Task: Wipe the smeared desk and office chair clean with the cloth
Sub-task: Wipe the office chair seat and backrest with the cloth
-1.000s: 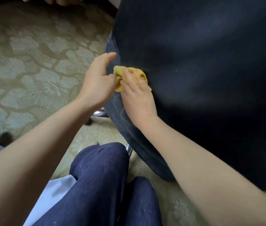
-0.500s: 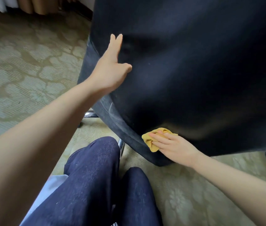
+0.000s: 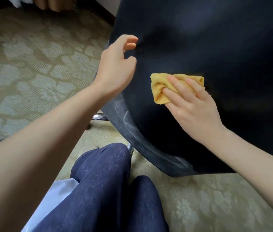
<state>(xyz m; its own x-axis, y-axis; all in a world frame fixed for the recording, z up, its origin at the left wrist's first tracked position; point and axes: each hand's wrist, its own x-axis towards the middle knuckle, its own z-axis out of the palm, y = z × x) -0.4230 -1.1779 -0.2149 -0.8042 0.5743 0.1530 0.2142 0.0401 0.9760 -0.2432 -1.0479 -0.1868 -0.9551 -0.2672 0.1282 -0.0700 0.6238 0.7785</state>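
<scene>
Patterned carpet (image 3: 32, 64) covers the floor. The dark office chair (image 3: 199, 39) fills the upper right, with pale smears (image 3: 125, 118) along its lower edge. My denim-clad knees (image 3: 102, 181) sit below it. My left hand (image 3: 115, 69), fingers loosely curled and holding nothing, is at the chair's left edge. My right hand (image 3: 194, 108) presses the yellow cloth (image 3: 160, 87) against the upholstery with extended fingers.

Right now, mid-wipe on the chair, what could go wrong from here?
The whitish smears along the edge of the chair sit below the cloth and may get missed. The right hand presses the bunched cloth with flat fingers, so it could slide out. The left hand is loosely curled, holding nothing, so the chair may swivel under pressure.
</scene>
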